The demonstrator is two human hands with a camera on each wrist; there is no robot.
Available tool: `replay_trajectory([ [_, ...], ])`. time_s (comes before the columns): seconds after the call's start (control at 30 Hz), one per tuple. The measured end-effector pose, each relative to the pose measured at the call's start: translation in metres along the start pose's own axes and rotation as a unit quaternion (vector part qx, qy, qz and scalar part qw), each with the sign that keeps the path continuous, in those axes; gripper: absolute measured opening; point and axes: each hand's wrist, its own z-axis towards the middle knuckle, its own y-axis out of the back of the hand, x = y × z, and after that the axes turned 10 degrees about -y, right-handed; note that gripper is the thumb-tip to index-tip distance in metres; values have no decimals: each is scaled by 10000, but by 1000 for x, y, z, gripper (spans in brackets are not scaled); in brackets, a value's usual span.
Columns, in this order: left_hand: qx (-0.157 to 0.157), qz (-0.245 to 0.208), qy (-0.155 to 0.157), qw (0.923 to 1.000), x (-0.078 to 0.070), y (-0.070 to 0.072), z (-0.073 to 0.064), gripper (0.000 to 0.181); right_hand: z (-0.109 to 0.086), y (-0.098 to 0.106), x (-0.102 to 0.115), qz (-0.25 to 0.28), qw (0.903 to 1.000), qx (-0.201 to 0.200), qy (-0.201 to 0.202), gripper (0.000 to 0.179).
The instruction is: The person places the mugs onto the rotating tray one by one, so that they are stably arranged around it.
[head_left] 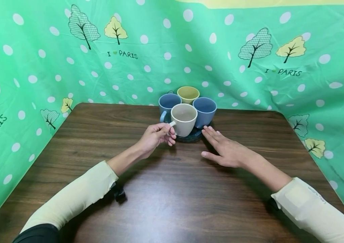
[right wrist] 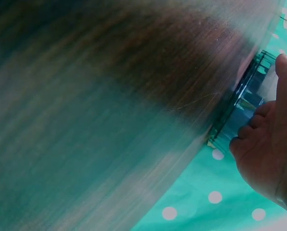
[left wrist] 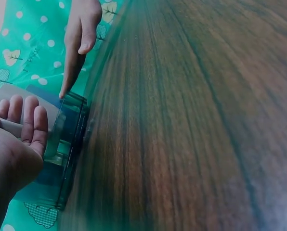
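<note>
A white mug [head_left: 184, 120] stands at the front of a cluster of mugs, and my left hand [head_left: 157, 136] pinches its handle between thumb and fingers. Under the cluster lies a dark glassy round tray [head_left: 190, 137]. Behind the white mug are a blue mug [head_left: 167, 103] at left, a yellow mug [head_left: 188, 93] at the back and another blue mug [head_left: 206, 111] at right. My right hand [head_left: 229, 150] reaches with straight fingers to the tray's right edge, fingertips at or touching it, close below the right blue mug. In the left wrist view the white mug [left wrist: 11, 94] is partly behind my fingers.
All of this sits near the far edge of a dark wooden table [head_left: 159, 202]. Right behind that edge hangs a green dotted cloth [head_left: 165, 44], which also runs along both sides. A small black object [head_left: 119, 195] shows under the left sleeve.
</note>
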Motion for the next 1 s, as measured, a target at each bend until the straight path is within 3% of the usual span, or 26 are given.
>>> replay_trajectory([
  [0.67, -226, -225, 336, 9989, 0, -1, 12, 35, 1, 0, 0, 11, 10000, 44, -50, 91],
  [1.0, -556, 38, 398, 9977, -3, -4, 13, 38, 0, -1, 3, 4, 10000, 68, -62, 90],
])
